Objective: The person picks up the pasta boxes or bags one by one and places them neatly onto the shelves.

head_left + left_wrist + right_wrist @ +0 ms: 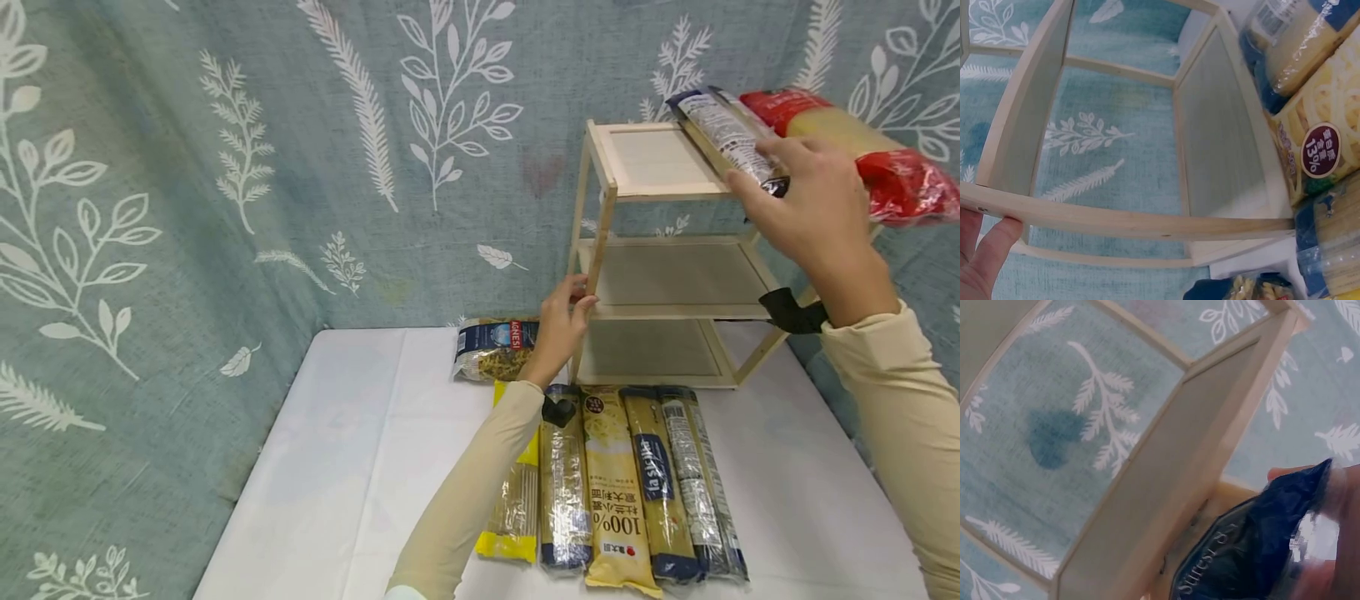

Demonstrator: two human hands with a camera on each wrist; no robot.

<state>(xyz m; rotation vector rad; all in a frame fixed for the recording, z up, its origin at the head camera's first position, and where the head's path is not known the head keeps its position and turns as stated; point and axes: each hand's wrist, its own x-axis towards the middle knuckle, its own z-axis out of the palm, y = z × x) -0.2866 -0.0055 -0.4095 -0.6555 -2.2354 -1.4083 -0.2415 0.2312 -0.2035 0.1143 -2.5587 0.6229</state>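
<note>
- Blue pack (716,137): above the right part of the rack's top shelf, slanting; contact with the shelf cannot be told.
- Right hand (813,196): fingers and thumb gripping the near end of the blue pack.
- Row of packs (618,467): side by side on the white table (352,417) in front of the rack; a yellow pack (508,512) forms the left end, partly covered by the left sleeve (472,475).
- Left hand (557,329): thumb and fingers pinching the front left post (602,237).
- Rack (678,313): pale frame, three shelves, upright on the table.
- Red pack (843,129): just right of the blue pack, at the rack's upper right.
- Agnesi pack (491,350): on the table, left of the rack, near the curtain.
- Curtain (285,167): blue-green, white leaf pattern, behind everything.
</note>
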